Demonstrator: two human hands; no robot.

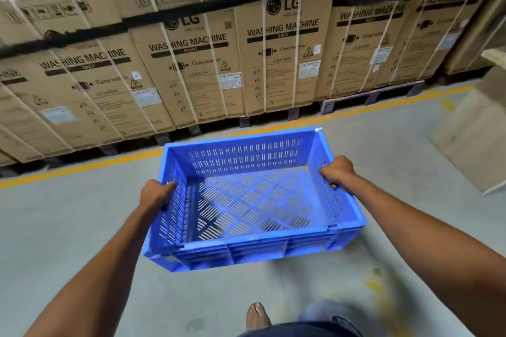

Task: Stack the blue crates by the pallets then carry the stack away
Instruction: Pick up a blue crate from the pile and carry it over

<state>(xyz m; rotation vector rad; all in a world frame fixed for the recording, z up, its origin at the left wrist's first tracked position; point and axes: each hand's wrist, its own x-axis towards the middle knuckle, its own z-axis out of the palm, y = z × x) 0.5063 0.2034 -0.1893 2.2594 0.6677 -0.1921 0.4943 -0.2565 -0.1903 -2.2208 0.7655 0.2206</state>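
At centre left of the frame, the left hand [156, 194] grips the short end wall of the blue slotted crate [246, 200]. The crate sits mid-frame, held up off the grey floor [68, 227]. At centre right, the right hand [338, 171] clasps the opposite end. Empty and perforated, the crate looks light and rigid; the end handles suit carrying.

I am standing on a grey concrete floor [68, 227], with my bare foot [256, 314] resting on it at six o'clock. An orange line [82, 168] is running across it from nine o'clock toward two o'clock. Just beyond that line, from ten to one o'clock, dark pallets [369, 97] are sitting directly on the floor, bearing strapped washing-machine cartons [191, 63]. At three o'clock a pale box [471, 139] is standing on the floor, and yellow paint scuffs [375, 284] are showing at five o'clock.
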